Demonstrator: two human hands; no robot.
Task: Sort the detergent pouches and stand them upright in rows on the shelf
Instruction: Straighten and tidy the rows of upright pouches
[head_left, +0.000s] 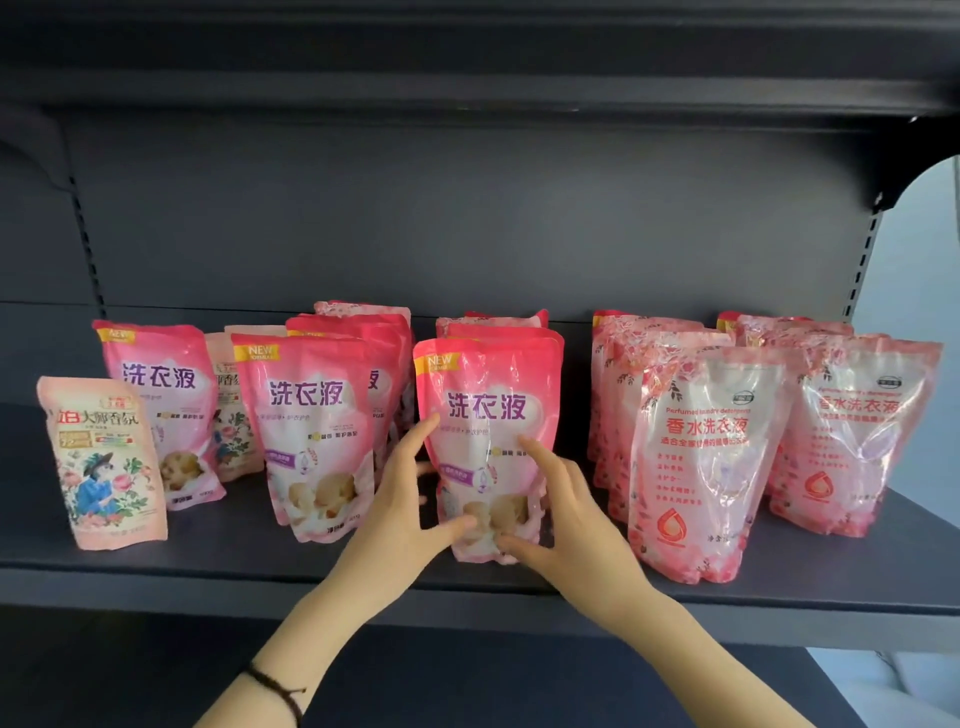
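Observation:
A pink detergent pouch (491, 410) with purple lettering stands upright at the front of the middle row on the dark shelf (260, 551). My left hand (400, 509) touches its left side and lower front with straight fingers and thumb. My right hand (561, 514) touches its lower right front the same way. More pink pouches (306, 415) stand in rows to the left. Two rows of translucent rose-print pouches (701, 467) stand on the right. A peach floral pouch (101, 462) stands at the far left, with another one (234, 410) further back.
The shelf's back panel (467, 218) rises behind the rows and an upper shelf (467, 57) hangs overhead. A slotted upright (862, 260) marks the right end. Bare shelf surface lies in front of the pouches along the front edge (156, 587).

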